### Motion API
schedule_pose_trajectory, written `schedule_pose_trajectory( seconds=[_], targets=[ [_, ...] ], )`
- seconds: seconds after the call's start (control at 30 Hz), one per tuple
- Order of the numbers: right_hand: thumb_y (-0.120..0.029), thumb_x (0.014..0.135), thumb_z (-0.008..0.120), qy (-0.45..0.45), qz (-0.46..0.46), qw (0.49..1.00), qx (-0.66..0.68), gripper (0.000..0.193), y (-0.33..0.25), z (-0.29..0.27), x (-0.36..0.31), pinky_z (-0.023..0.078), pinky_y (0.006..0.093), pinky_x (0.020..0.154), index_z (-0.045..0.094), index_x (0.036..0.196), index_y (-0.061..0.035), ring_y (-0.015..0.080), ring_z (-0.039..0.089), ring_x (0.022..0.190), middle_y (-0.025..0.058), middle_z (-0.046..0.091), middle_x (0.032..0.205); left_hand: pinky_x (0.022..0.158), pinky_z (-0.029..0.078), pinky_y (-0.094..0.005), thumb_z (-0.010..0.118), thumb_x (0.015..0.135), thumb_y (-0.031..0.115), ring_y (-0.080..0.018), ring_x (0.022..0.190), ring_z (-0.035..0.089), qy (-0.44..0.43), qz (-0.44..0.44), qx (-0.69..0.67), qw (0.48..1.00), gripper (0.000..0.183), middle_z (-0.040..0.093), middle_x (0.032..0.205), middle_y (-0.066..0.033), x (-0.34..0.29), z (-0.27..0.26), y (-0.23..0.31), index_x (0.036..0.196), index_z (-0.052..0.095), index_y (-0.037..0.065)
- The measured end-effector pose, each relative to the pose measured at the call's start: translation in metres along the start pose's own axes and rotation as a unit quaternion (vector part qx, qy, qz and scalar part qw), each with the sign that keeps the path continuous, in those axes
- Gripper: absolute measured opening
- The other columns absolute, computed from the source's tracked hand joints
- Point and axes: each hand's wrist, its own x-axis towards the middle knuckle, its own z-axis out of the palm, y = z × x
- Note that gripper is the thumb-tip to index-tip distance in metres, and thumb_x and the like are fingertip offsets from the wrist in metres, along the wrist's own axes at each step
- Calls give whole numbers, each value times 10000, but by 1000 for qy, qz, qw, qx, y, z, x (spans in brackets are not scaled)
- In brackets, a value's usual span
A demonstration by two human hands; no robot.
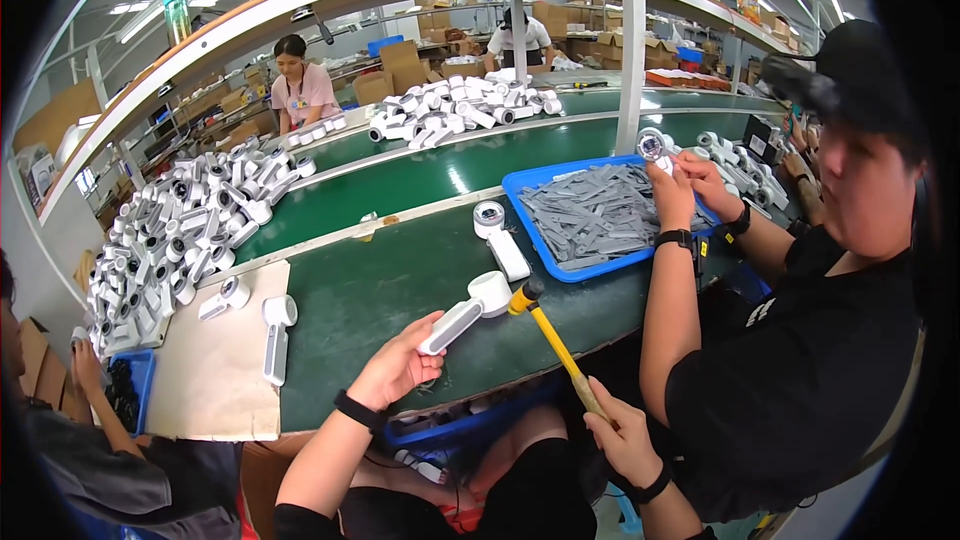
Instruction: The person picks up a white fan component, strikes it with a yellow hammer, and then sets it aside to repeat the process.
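Observation:
My left hand (pixel 402 365) is closed round the handle of a white handheld device (pixel 480 302) with a round head, tilted just over the green worktop. In my right hand (pixel 628 440) is a mallet (pixel 556 340) with a yellow handle and a black-and-yellow head. The mallet head is right beside the device's round head; whether they touch I cannot tell. Farther off, another white device (pixel 508 252) lies on the worktop, its round head showing an inner part.
A blue tray (pixel 575 277) of grey strips stands to the right, where a co-worker (pixel 800 340) holds a similar device. White devices form a big pile (pixel 190 220) on the left, beside a cardboard sheet (pixel 225 380). Beyond runs a green conveyor (pixel 400 180).

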Motion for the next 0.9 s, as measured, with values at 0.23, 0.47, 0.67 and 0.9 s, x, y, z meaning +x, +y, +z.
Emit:
schedule_pose_trajectory(
  seconds=[0.23,0.47,0.67,0.9],
  targets=[
    [-26,898,639,-62,19,997,-38,506,-22,5,12,469,305,650,510,1387,-3,220,578,683,136,584,809,475,434,-222,723,906,291,-81,577,522,80,46,234,968,597,525,752,-18,-13,7,4,1312,442,-43],
    [-23,888,645,-93,-27,993,-68,525,-26,16,23,460,282,666,501,1391,8,175,566,708,126,594,836,436,389,-233,751,878,222,-82,525,491,89,59,198,974,611,532,742,-23,-17,2,-10,1322,421,-37],
    [-19,885,649,-78,-18,996,-46,534,-19,18,15,446,270,648,501,1397,-1,150,545,694,107,587,823,527,469,-254,782,824,172,-106,604,561,83,195,382,899,644,609,811,-53,-17,-4,-23,1351,453,2],
    [-15,878,655,-79,-43,994,-70,538,-32,12,16,424,278,612,505,1394,-2,149,524,658,93,556,779,842,531,-385,811,764,310,-332,924,671,140,229,617,740,557,685,1049,-199,-24,3,-12,1203,641,13]
  ],
)
